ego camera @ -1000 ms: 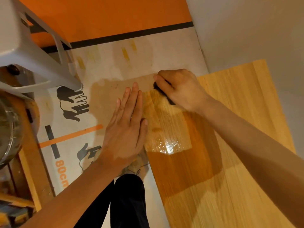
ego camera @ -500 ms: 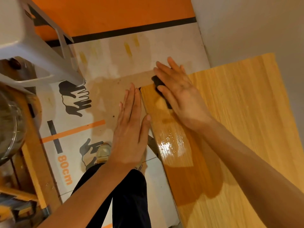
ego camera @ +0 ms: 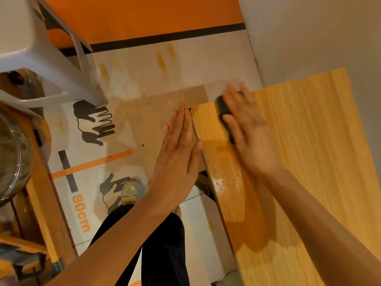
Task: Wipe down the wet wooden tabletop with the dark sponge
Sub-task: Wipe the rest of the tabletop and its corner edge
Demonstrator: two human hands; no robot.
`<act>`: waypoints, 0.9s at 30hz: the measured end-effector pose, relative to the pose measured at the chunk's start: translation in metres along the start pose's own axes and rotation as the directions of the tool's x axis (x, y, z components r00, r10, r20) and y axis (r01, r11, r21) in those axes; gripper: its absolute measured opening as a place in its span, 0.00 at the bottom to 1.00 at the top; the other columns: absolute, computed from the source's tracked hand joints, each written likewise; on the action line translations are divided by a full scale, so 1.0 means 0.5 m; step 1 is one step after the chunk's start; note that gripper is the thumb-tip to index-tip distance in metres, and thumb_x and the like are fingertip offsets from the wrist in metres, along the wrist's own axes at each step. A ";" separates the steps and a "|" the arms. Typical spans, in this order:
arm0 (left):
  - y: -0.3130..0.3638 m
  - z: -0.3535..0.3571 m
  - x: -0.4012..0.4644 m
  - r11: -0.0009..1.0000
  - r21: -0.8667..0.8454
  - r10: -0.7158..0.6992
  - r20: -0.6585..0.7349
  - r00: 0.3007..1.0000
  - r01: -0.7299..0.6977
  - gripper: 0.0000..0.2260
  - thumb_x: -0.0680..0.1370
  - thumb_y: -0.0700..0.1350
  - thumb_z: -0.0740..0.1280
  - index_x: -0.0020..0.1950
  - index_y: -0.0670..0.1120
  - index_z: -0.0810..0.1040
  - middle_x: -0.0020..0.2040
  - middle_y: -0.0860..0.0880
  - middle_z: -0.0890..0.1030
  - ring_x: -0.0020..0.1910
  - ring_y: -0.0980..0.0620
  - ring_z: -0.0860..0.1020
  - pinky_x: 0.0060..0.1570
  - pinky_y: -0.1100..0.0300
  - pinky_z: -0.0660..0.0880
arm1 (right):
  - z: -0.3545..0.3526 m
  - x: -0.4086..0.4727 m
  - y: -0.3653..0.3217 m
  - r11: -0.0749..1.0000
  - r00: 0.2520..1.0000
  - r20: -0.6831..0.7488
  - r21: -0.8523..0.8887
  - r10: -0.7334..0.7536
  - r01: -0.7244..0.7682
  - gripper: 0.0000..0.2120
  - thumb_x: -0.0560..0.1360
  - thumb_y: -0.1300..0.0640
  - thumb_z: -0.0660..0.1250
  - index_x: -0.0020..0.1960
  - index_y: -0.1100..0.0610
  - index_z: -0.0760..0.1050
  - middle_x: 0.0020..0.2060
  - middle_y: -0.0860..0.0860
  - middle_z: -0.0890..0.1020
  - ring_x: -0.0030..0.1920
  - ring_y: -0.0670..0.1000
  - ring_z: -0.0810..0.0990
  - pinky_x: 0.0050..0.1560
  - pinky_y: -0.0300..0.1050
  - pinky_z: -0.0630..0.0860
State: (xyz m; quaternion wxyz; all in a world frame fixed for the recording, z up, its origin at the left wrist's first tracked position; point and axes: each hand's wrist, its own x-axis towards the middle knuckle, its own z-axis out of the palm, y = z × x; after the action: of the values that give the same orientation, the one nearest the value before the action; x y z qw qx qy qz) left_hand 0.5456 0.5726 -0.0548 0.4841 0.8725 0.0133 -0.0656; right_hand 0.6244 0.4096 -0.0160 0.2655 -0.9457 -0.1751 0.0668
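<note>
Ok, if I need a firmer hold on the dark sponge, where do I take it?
Probably by its long side edges, from above. The dark sponge lies flat near the tabletop corner under the right hand; only its left edge shows, so thumb there, fingers opposite.

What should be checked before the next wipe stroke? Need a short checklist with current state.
1. Dark sponge under the right hand: ok, flat fingers press it on the wood.
2. Sponge on the tabletop, not off the edge: ok, it sits near the far left corner.
3. Left hand clear of the sponge path: ok, it lies flat along the table's left edge, apart from the sponge.
4. Water left to wipe: not ok, a wet shine sits near the left edge.
5. Sponge soaked or not: cannot tell.
</note>
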 end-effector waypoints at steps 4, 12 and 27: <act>-0.006 -0.003 -0.002 0.999 -0.052 -0.001 0.020 1.000 0.002 0.29 0.85 0.53 0.49 0.82 0.46 0.42 0.83 0.53 0.41 0.80 0.62 0.40 0.80 0.60 0.41 | -0.003 -0.021 -0.014 0.960 0.948 -0.158 0.086 0.276 -0.265 0.21 0.83 0.57 0.55 0.75 0.60 0.62 0.76 0.53 0.62 0.78 0.50 0.50 0.77 0.57 0.52; -0.018 -0.007 -0.007 0.993 -0.110 0.043 0.022 0.999 -0.040 0.26 0.87 0.48 0.50 0.83 0.46 0.45 0.83 0.54 0.44 0.81 0.61 0.41 0.79 0.62 0.40 | 0.036 0.004 -0.075 0.994 0.997 -0.014 0.081 0.074 -0.073 0.20 0.82 0.57 0.57 0.73 0.60 0.65 0.74 0.53 0.64 0.78 0.51 0.52 0.78 0.53 0.51; -0.028 -0.008 -0.022 0.974 -0.216 0.082 0.063 0.995 -0.066 0.24 0.87 0.47 0.51 0.82 0.51 0.46 0.82 0.59 0.45 0.80 0.65 0.46 0.79 0.42 0.57 | 0.012 -0.029 -0.031 0.894 0.843 -0.296 0.154 0.449 -0.421 0.20 0.83 0.57 0.55 0.74 0.60 0.63 0.75 0.53 0.63 0.78 0.52 0.52 0.77 0.56 0.52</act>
State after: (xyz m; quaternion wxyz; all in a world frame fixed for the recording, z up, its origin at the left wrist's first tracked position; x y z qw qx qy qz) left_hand 0.5337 0.5841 -0.0632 0.5773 0.8124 -0.0297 -0.0769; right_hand 0.6051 0.4196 -0.0125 0.3075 -0.9467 0.0928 -0.0235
